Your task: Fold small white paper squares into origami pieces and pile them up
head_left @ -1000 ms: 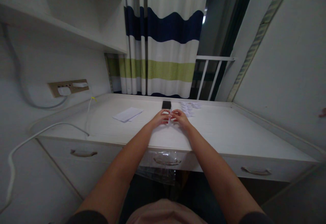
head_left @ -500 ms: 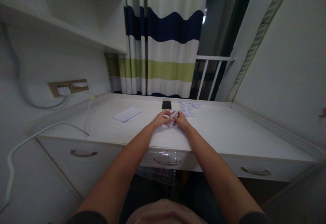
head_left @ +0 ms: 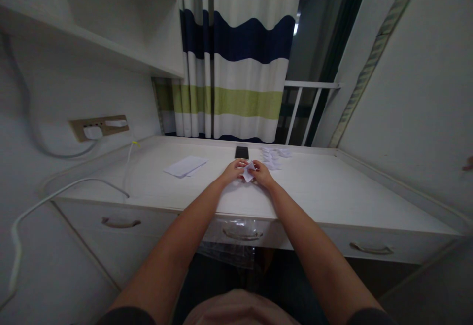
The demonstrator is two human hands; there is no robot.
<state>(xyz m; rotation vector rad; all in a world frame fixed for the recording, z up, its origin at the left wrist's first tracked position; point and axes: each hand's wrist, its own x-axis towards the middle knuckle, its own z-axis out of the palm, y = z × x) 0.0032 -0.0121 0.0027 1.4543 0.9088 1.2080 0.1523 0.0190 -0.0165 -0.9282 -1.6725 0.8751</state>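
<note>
Between my two hands is a small folded piece of white paper [head_left: 248,173], held just over the desk. My left hand [head_left: 233,171] grips its left side, fingers curled round the edge. On the other side my right hand [head_left: 261,173] pinches the paper, with the thumb pressed on its face. Some fingertips are hidden behind the paper. Just beyond my hands lies a black phone [head_left: 242,152]. Several small folded white paper pieces [head_left: 271,157] sit in rows right behind my right hand. Flat sheets of white paper [head_left: 185,166] lie to the left.
The white desk [head_left: 325,192] has drawers with metal handles along its front. A white cable [head_left: 84,179] loops over its left edge, below a wall socket [head_left: 99,126]. A striped curtain [head_left: 247,73] hangs behind the desk, and a shelf [head_left: 111,44] juts out at upper left.
The paper between my hands has turned and now shows a smaller, more pointed shape facing me. Both hands have shifted only slightly; everything else on the desk lies as before.
</note>
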